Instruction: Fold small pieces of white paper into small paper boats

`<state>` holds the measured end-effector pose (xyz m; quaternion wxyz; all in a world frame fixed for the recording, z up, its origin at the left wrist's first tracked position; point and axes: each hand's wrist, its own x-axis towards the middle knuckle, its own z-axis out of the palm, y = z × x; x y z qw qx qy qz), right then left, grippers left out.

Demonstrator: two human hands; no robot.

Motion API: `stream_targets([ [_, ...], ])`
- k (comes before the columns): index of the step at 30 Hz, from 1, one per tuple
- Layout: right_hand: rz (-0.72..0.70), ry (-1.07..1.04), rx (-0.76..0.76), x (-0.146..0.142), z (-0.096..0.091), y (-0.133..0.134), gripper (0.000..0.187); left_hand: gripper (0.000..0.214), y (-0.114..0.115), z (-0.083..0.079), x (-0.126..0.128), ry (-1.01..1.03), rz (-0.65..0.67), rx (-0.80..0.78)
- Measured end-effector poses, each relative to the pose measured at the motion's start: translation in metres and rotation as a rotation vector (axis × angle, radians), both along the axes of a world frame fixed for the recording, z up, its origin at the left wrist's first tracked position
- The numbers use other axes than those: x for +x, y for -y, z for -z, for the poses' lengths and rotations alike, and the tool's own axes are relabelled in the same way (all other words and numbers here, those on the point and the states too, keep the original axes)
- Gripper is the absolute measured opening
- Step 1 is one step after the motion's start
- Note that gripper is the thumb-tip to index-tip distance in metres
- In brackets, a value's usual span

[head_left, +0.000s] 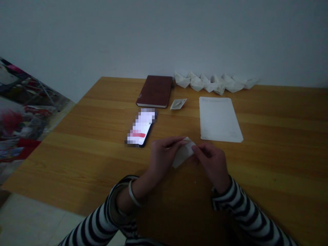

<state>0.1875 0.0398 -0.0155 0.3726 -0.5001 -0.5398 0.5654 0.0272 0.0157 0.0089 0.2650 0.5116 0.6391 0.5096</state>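
A small folded piece of white paper (183,153) is held between both hands just above the wooden table (77,147). My left hand (162,158) pinches its left side, fingers curled over the top edge. My right hand (211,163) pinches its right corner with thumb and fingers pressed together. Both arms wear black-and-white striped sleeves, and a bracelet circles the left wrist.
A lit phone (141,128) lies left of the hands. Behind it are a brown notebook (155,91) and one small paper boat (178,104). A stack of white sheets (219,119) lies to the right. Several folded paper boats (212,83) line the wall edge.
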Motion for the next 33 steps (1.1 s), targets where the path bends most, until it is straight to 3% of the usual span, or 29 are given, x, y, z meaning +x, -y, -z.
stream_targets([
  [6,0.040,-0.138,-0.039,-0.0015,-0.0029,0.0012,0.025,0.013,-0.0023,-0.0004,0.0016,0.191,-0.008,-0.124],
  [22,0.064,-0.191,-0.044,-0.0042,-0.0048,0.0002,0.028,0.016,-0.0062,-0.0030,-0.0036,0.240,-0.049,-0.194],
  [26,-0.015,-0.187,-0.111,-0.0035,-0.0065,-0.0007,0.041,0.019,-0.0059,-0.0014,-0.0035,0.225,-0.046,-0.194],
  [29,-0.123,-0.123,-0.147,-0.0016,-0.0067,-0.0010,0.031,0.017,-0.0034,-0.0020,-0.0008,0.211,-0.020,-0.184],
  [33,-0.160,-0.118,-0.104,-0.0016,-0.0076,-0.0001,0.039,0.013,-0.0025,-0.0040,0.0001,0.180,-0.025,-0.138],
])
